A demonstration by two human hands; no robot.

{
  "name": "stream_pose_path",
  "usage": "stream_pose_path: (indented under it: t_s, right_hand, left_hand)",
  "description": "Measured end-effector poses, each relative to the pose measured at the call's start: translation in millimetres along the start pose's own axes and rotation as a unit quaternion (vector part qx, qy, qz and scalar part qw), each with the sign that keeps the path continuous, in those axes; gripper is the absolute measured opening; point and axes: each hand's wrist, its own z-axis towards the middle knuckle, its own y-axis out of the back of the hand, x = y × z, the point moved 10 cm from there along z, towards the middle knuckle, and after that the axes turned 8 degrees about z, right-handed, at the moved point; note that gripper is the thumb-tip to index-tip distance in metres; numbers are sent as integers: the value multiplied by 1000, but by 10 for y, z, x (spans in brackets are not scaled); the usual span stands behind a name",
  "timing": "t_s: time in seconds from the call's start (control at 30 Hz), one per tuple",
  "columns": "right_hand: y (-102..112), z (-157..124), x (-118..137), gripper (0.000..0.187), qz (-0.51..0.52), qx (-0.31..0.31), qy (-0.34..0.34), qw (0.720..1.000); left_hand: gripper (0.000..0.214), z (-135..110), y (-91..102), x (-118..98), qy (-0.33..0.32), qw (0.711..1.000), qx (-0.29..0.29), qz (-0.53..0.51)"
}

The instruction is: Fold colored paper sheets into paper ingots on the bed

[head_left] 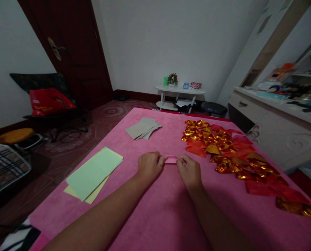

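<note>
Between my two hands is a small folded piece of pink paper (pixel 170 160), held low over the pink cloth. The fingers of my left hand (pixel 150 164) are closed on its left end. On the other end my right hand (pixel 190 170) pinches it, and a thin edge shows by the thumb. Left of my arms lies a pile of pale green and yellow paper sheets (pixel 94 172). Farther off, grey paper pieces (pixel 143 128) are fanned out. To the right are many folded shiny gold and red pieces (pixel 215 139) in rows.
The pink cloth (pixel 155 212) covers the table. A dresser (pixel 275 122) with clutter stands at the right. Beyond the table is a small white stand (pixel 180 90) with a plant (pixel 172 78). A folding chair (pixel 40 78) holding a red bag (pixel 51 101) stands left, near a door (pixel 74 48).
</note>
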Motion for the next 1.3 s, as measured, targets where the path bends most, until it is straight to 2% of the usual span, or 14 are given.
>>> stream_pose_path:
  t_s: [0.17,0.27,0.57,0.73,1.0,1.3]
  right_hand:
    - [-16,-31,122,29,-189,32,-33,981]
    - [-31,-46,144,34,-239,49,-51,969]
    - [-35,-71,145,38,-260,47,-64,962]
    - [-38,-79,195,41,-265,42,-53,962]
    - [-33,-91,196,39,-260,10,-24,965]
    - [-21,-95,213,37,-226,8,-13,974]
  left_hand:
    - [45,2,29,-11,1,1000,-8,-2]
    - [46,-2,32,-6,7,1000,-7,0]
    - [53,-13,-7,-6,20,999,17,27]
    - [53,-30,3,-54,12,1000,5,26]
    - [49,-22,-33,-62,12,999,31,23]
    - [52,-27,14,-101,-27,999,-21,7]
